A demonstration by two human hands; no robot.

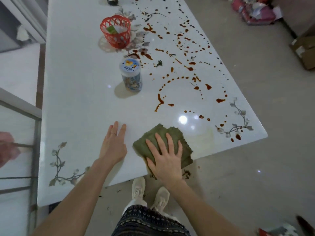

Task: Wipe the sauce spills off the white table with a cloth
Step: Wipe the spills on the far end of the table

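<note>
A green cloth (154,134) lies at the near edge of the white table (81,103), partly hanging over it. My right hand (166,159) presses flat on the cloth with fingers spread. My left hand (113,145) rests flat on the bare tabletop just left of the cloth, holding nothing. Red-brown sauce spills (180,79) in drops and streaks cover the right and far part of the table, beyond the cloth. A faint smear shows to the right of the cloth.
A clear jar with a printed lid (131,75) stands mid-table. A red lattice basket (115,31) stands farther back, a dark bottle (112,0) at the far end. Crumbs and sauce drops dot the floor by my shoes (150,193). Boxes and bags sit at the right.
</note>
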